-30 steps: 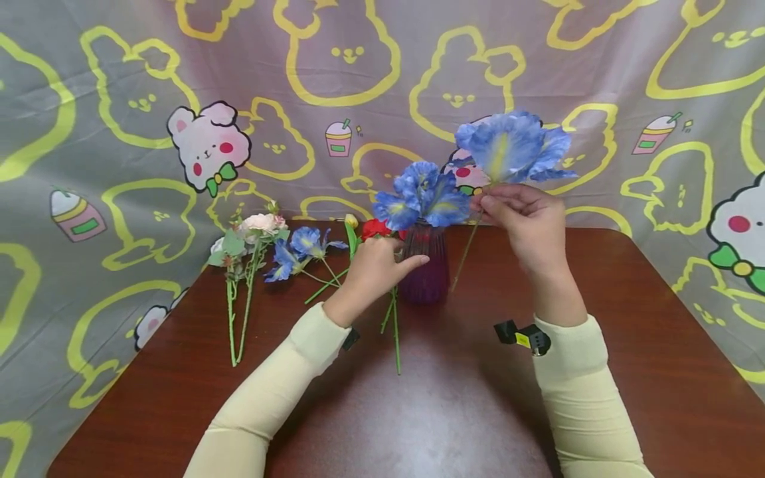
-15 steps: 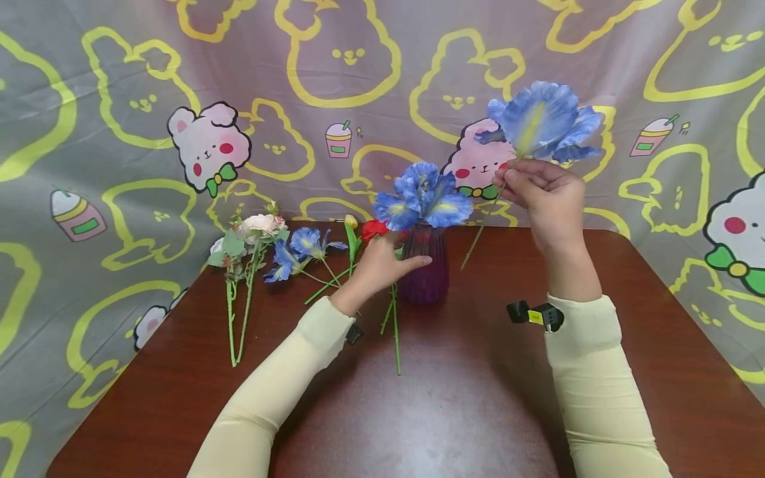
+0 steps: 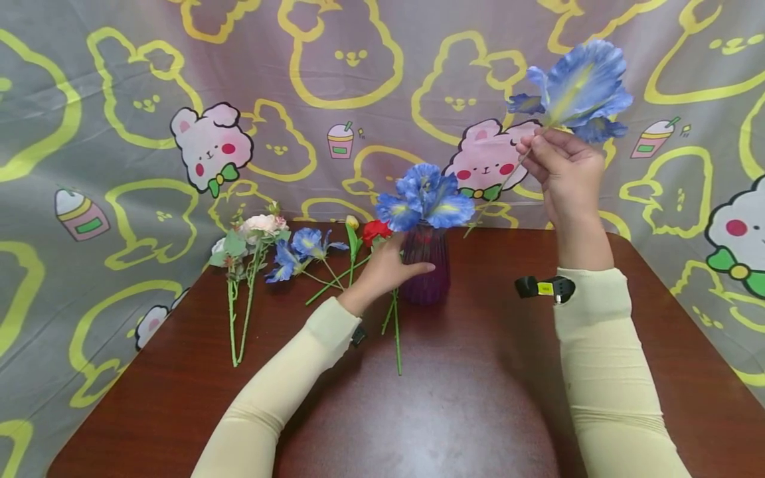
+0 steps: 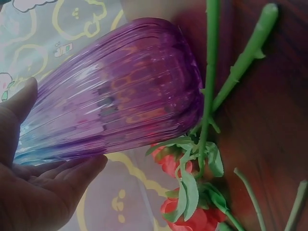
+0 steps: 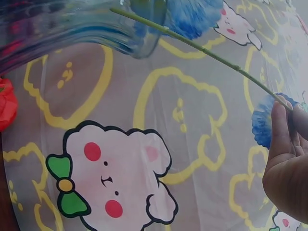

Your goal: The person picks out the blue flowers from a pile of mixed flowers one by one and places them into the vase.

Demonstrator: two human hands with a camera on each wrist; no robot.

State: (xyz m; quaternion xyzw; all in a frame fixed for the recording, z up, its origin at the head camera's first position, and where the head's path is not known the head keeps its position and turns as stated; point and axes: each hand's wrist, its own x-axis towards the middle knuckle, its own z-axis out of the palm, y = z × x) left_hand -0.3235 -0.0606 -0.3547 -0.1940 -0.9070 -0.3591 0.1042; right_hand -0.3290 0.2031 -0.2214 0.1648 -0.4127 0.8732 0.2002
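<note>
My right hand [image 3: 570,169] pinches a blue artificial iris [image 3: 588,86] just under its bloom, raised to the upper right of the vase. Its thin green stem [image 5: 207,50] slants down toward the vase mouth in the right wrist view. My left hand [image 3: 385,265] grips the purple ribbed glass vase [image 3: 425,272] around its upper part, thumb on one side and fingers on the other. The same vase [image 4: 125,89] looks see-through in the left wrist view. Another blue iris [image 3: 424,199] stands in the vase, its bloom over the rim.
On the brown table [image 3: 430,398], left of the vase, lie pale pink and white roses [image 3: 259,229], blue irises [image 3: 305,249] and a yellow tulip [image 3: 351,229]. Red roses [image 3: 376,230] lie behind my left hand, stems toward me. A cartoon-printed cloth [image 3: 251,60] hangs behind.
My right hand has lifted the iris up and to the right, its stem end rising away from the table. My left hand stays at the vase, shifting only slightly.
</note>
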